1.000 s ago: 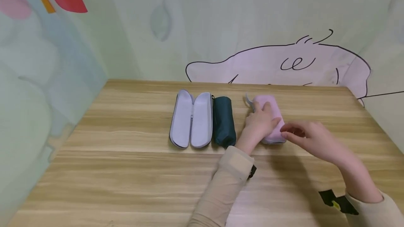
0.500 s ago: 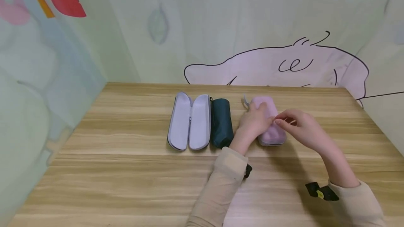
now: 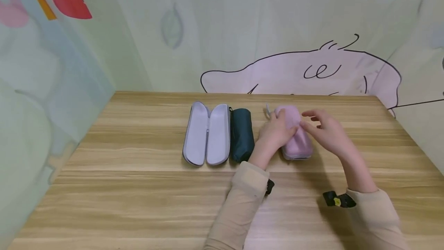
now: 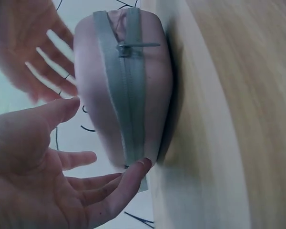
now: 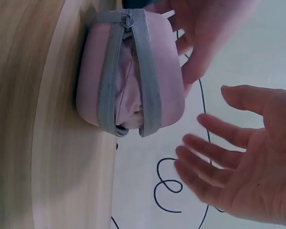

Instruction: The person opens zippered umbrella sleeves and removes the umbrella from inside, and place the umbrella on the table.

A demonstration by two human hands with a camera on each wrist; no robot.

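Observation:
A pink glasses case (image 3: pixel 297 142) with a grey zip (image 4: pixel 126 90) lies at the right of the table, its two halves together. Along the side seen in the right wrist view the zip (image 5: pixel 150 81) stands parted, with pink lining (image 5: pixel 128 83) showing in the gap. My left hand (image 3: pixel 274 131) rests on the left part of the case, thumb over its top and fingers loosely spread. The zip pull (image 4: pixel 123 48) hangs free of both hands. My right hand (image 3: pixel 327 130) hovers just right of the case, fingers spread and holding nothing.
Left of the pink case lies a dark green case (image 3: pixel 242 134). Beside it, a case with pale lining (image 3: pixel 218 138) lies opened flat. The wooden table (image 3: pixel 145 203) meets a printed cloth backdrop (image 3: pixel 215 30) behind.
My right hand has moved slightly left and farther back, and its pinched fingers have spread. My left hand stays on the pink case with only a small shift.

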